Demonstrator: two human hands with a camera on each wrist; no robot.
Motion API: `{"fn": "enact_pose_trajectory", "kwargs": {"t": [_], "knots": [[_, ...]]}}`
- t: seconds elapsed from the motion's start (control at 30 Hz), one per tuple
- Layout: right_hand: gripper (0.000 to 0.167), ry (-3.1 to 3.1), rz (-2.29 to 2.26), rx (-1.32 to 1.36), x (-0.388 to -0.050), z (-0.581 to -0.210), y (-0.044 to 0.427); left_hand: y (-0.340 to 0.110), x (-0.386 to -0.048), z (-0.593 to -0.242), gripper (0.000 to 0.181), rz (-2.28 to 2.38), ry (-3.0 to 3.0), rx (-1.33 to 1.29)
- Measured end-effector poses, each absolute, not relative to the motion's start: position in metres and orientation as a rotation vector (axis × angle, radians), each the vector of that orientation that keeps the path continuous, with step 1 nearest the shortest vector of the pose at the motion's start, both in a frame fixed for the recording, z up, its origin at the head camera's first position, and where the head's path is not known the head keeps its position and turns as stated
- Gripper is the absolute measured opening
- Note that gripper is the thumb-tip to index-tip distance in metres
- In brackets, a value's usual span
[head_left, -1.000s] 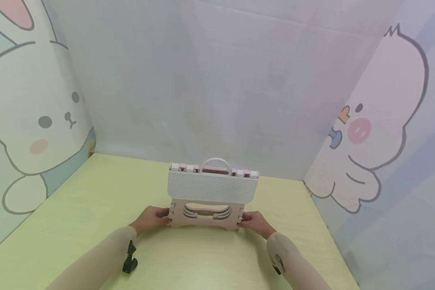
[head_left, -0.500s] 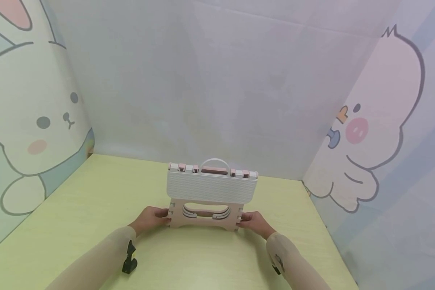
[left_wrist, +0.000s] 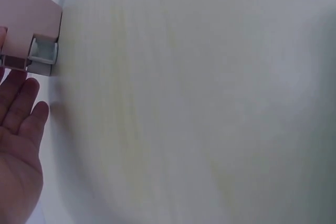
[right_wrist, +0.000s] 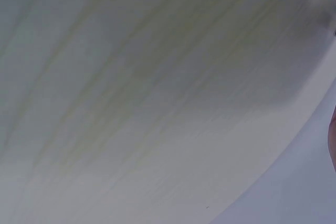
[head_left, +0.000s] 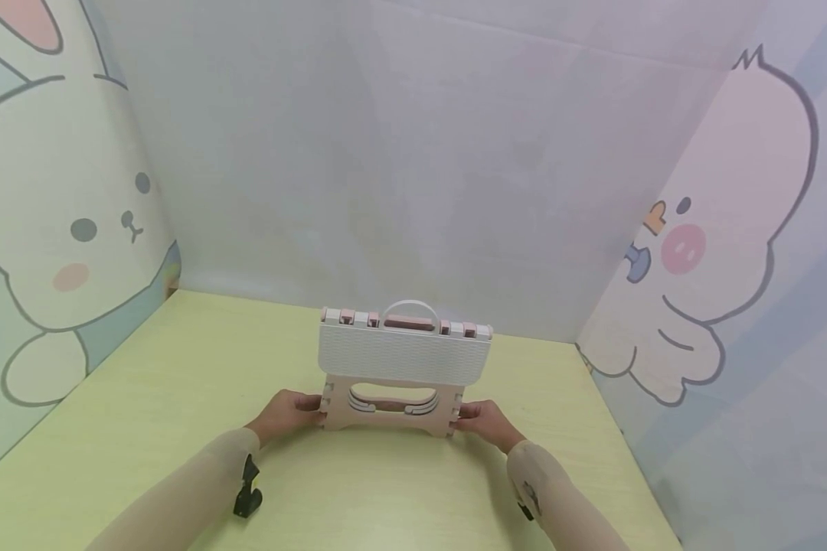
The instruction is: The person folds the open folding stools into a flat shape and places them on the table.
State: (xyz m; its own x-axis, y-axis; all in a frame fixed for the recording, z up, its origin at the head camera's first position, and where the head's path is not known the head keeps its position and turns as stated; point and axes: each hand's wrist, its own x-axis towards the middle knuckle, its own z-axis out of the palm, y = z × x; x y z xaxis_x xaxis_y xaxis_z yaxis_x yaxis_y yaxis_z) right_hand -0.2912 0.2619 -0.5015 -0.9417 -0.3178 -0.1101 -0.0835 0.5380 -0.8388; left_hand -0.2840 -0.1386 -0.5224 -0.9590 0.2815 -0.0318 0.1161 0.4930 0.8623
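Note:
A pink and white folding stool point(head_left: 403, 352) stands upright on the yellow table, centred in the head view. Its white woven-textured panel hangs over a pink leg panel with an oval opening, and a white carrying loop arches above the hinged top. My left hand point(head_left: 288, 415) grips the left edge of the leg panel, low down. On the opposite edge my right hand point(head_left: 488, 425) holds it at much the same height. In the left wrist view, the left hand's fingers point(left_wrist: 26, 106) lie by the pink corner. The right wrist view catches only a sliver of hand; fingers behind the stool are hidden.
The pale yellow table point(head_left: 400, 490) reaches back to a plain hanging cloth point(head_left: 400, 153). Printed cloth sides rise at both edges, with a rabbit figure point(head_left: 62, 283) at left and a chick figure point(head_left: 730, 191) at right. A black strap clip point(head_left: 248, 490) hangs from the left sleeve.
The head view shifts very slightly. Both hands keep their places on the stool, and the stool stays where it was.

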Motion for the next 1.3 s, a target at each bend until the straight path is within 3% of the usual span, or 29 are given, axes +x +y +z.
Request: {"fn": "enact_pose_trajectory", "kwargs": {"t": [0.4,0.77,1.0,1.3], "knots": [[0.031,2.528,-1.35,-0.332,-0.287,-0.494,0.262,-0.139,-0.284,-0.522,0.042,1.469,2.58,0.391],[0.039,2.46,-1.535,-0.313,-0.281,-0.484,0.256,-0.123,-0.276,-0.508,0.06,1.72,2.416,0.312],[0.036,2.353,-1.705,-0.306,-0.274,-0.476,0.249,-0.114,-0.272,-0.502,0.055,1.82,2.429,0.233],[0.034,2.329,-1.771,-0.269,-0.278,-0.485,0.252,-0.124,-0.278,-0.503,0.052,1.802,2.352,0.382]]}}
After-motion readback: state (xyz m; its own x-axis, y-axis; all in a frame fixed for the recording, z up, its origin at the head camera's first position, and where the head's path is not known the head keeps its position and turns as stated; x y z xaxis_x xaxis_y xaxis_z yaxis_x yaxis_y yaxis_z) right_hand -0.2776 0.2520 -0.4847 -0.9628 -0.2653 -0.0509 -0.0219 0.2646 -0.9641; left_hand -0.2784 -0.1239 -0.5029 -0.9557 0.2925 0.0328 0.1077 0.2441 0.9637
